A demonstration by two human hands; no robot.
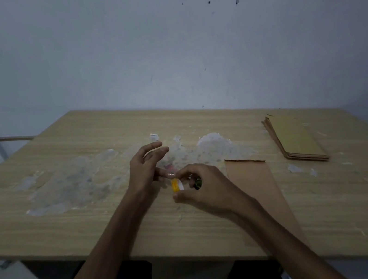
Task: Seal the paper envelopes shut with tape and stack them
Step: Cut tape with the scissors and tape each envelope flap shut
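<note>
My right hand (205, 190) grips a small roll of tape (176, 185) with a yellow-orange core, held just above the middle of the wooden table (93, 217). My left hand (147, 167) is right beside it, thumb and a fingertip pinching at the tape's end near the roll while its other fingers spread upward. One brown paper envelope (258, 190) lies flat to the right of my right hand, partly under my forearm. A stack of brown envelopes (296, 138) sits at the far right of the table.
Torn white paper and glue residue (75, 179) cover much of the table's middle and left. Small scraps (295, 168) lie near the stack. A wall (162, 45) rises directly behind the table. The table's near edge is close to my lap.
</note>
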